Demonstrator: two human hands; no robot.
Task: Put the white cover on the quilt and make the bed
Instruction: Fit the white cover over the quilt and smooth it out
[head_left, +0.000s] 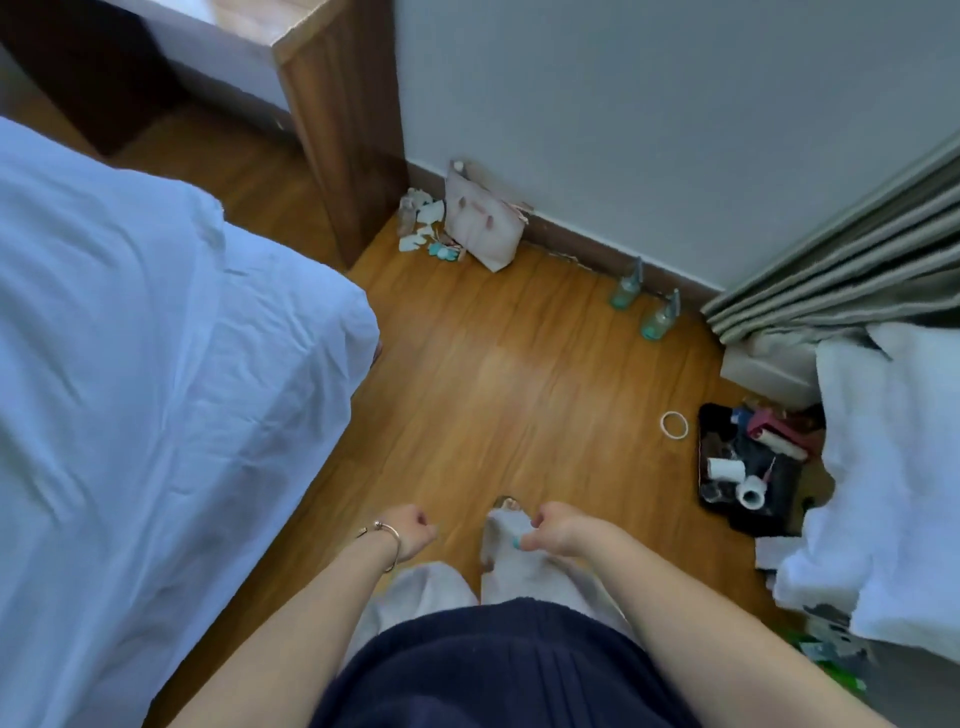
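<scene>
Wooden floor (493, 364) beneath us, white-covered bed (130, 364) left of it, our left hand (410, 532) and right hand (556, 530) loosely curled, fingers grasping nothing.

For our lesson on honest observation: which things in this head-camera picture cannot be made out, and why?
- Bed, head view: cut off by the left edge; whether the cover is on cannot be told.
- White pile: cut by the right edge; quilt or cover unclear.
- Black tray: contents too small and blurred.
- Left hand, right hand: loosely curled, motion-blurred.
</scene>
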